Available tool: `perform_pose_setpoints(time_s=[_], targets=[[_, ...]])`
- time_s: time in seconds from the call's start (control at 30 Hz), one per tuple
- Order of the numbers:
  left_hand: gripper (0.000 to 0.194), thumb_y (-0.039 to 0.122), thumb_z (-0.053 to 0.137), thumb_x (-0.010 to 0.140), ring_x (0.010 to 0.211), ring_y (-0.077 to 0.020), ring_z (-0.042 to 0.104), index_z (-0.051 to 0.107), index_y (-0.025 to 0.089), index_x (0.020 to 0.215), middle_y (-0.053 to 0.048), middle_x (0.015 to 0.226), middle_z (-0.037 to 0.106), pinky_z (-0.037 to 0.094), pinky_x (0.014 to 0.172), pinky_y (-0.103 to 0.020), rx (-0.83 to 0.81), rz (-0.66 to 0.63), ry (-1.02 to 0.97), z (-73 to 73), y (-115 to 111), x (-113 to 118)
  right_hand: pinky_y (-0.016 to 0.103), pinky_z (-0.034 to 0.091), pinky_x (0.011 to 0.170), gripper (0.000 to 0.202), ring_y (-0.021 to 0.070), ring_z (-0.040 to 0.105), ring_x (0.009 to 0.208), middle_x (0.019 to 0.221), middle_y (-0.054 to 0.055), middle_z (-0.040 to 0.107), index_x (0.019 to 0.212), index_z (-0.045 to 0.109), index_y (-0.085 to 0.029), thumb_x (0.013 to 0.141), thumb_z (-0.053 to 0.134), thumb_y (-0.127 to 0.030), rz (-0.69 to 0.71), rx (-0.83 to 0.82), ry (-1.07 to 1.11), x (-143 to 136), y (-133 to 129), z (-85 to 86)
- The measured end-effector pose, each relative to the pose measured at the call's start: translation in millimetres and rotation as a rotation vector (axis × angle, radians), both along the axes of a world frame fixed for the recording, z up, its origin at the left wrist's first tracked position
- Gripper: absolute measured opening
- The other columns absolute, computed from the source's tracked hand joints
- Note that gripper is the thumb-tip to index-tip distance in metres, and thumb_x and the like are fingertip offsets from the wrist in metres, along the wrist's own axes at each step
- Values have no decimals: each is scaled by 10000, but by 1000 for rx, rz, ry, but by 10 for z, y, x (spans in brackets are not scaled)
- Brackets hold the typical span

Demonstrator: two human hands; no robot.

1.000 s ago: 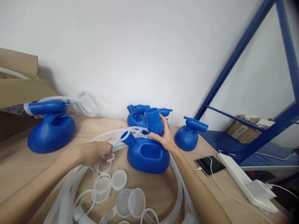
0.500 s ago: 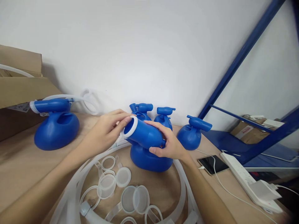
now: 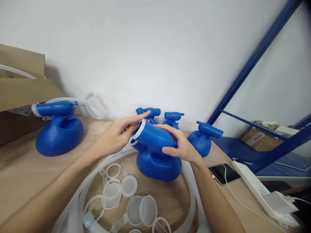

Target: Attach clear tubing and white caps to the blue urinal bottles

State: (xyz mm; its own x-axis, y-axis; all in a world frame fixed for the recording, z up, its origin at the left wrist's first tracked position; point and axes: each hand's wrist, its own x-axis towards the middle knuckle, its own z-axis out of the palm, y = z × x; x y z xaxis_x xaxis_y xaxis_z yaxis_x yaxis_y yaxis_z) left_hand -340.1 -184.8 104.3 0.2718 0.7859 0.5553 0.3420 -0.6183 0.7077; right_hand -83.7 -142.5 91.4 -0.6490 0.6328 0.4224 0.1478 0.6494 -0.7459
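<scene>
A blue plastic urinal bottle point(image 3: 159, 165) stands in front of me, its wide tubular mouthpiece pointing left and tilted slightly up. My right hand point(image 3: 181, 145) wraps the back of the mouthpiece, thumb below and fingers over the top. Around the mouth sits a white ring point(image 3: 140, 130). My left hand point(image 3: 121, 134) is at that ring, thumb by the opening and index finger stretched out past the top; its other fingertips are partly hidden. Below lie several translucent lids with straps point(image 3: 129, 186) and loose rings point(image 3: 113, 170).
Coiled clear tubing point(image 3: 81, 197) circles the lids. Another bottle with ring and hose point(image 3: 59, 136) stands left, by a cardboard box point(image 3: 26, 94). More blue bottles point(image 3: 200, 142) stand near the wall. At right are a phone point(image 3: 224, 173), a power strip point(image 3: 262, 191) and a blue metal rack point(image 3: 252, 71).
My left index finger has straightened and lifted past the ring, and the thumb has shifted toward the mouth. The bottle's mouthpiece sits slightly further right in view, with my right hand still on it.
</scene>
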Motion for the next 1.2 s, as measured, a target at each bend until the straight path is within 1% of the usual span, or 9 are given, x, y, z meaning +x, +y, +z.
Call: perform_pose_setpoints(time_s=[0.2, 0.33, 0.53, 0.63, 0.8, 0.9, 1.0, 1.1, 1.2], targets=[[483, 469, 591, 941, 1215, -327, 688, 747, 208, 1316, -65, 1258, 772, 573, 1022, -456, -152, -59, -131, 71, -66, -37, 483, 551, 1023, 716, 374, 649, 1257, 1439, 80, 648, 1434, 617, -273, 812, 799, -575, 25, 4, -25, -17, -30, 19], [624, 655, 420, 977, 1188, -366, 688, 783, 177, 1150, -101, 1216, 772, 595, 960, -496, -322, -121, -364, 79, -190, 71, 490, 544, 1041, 687, 382, 629, 1294, 1442, 74, 653, 1428, 629, -277, 812, 800, -528, -9, 62, -21, -62, -111, 35], [782, 783, 236, 999, 1292, -354, 612, 679, 194, 1262, -88, 1346, 699, 504, 1106, -496, -131, 16, -342, -95, -349, 288, 507, 521, 1089, 658, 372, 650, 1277, 1402, 59, 690, 1404, 659, -281, 804, 807, -508, 19, 56, 12, -187, -229, 33], [891, 902, 313, 905, 1365, -394, 552, 611, 225, 1404, -81, 1469, 623, 460, 1157, -516, -37, -60, -304, -109, -434, 299, 499, 520, 1097, 645, 371, 654, 1275, 1362, 51, 715, 1339, 705, -263, 796, 795, -598, 86, -23, 69, -210, -259, 60], [959, 911, 387, 871, 1438, -434, 466, 483, 237, 1547, -112, 1587, 507, 395, 1196, -569, 75, -223, -262, -138, -404, 235, 502, 555, 1043, 732, 377, 676, 1215, 1271, 64, 746, 1312, 725, -238, 749, 791, -702, 87, -233, 24, -160, -306, 131], [964, 884, 321, 917, 1503, -403, 401, 324, 258, 1650, -121, 1653, 427, 372, 1219, -543, 50, -269, -125, -144, -282, 141, 500, 549, 1045, 729, 361, 669, 1221, 1276, 64, 739, 1386, 683, -263, 797, 762, -685, 18, -248, -68, -105, -331, 183], [898, 811, 289, 980, 1488, -372, 446, 229, 264, 1689, -117, 1652, 443, 375, 1219, -510, -9, -142, 143, -41, -192, -16, 489, 534, 1056, 686, 337, 669, 1216, 1339, 62, 712, 1429, 645, -296, 833, 779, -608, -107, -123, -210, -39, -340, 243], [754, 736, 333, 1010, 1347, -352, 597, 486, 266, 1579, -93, 1501, 624, 463, 1133, -460, -87, 62, 417, 97, -153, -212, 475, 566, 990, 784, 327, 696, 1150, 1350, 75, 700, 1471, 592, -308, 778, 848, -570, -282, -1, -285, 66, -310, 293], [558, 687, 521, 936, 1012, -335, 746, 785, 257, 1174, -87, 1130, 796, 580, 884, -409, -314, 59, 754, 39, -140, -320, 450, 577, 958, 783, 327, 688, 1169, 1376, 74, 684, 1446, 594, -314, 758, 865, -572, -416, 88, -246, 208, -260, 326]])
